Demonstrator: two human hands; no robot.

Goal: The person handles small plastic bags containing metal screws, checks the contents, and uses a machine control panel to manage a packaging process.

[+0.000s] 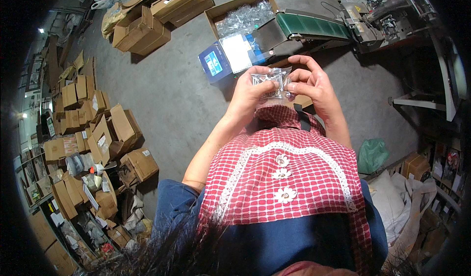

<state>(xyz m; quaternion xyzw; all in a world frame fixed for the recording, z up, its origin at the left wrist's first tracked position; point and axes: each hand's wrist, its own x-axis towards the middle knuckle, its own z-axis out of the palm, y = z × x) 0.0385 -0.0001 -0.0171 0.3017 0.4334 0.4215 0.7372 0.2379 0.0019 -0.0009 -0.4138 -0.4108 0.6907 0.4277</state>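
Between my two hands, in front of my chest, is a small clear plastic bag [269, 83] with shiny metal pieces inside, which look like screws. My left hand [249, 90] grips the bag's left side, its thumb lying across the front. My right hand [314, 85] pinches the bag's right edge between thumb and fingertip, while its other fingers are raised and bent. Both hands are over the top of my red checked apron [279, 163].
Ahead, a carton [213, 21] full of clear bags stands by a green conveyor belt [314, 26] leading to a machine [373, 21]. A blue box [214, 62] is beside it. Stacked cartons [140, 30] fill the left; a green bag [373, 156] lies at right.
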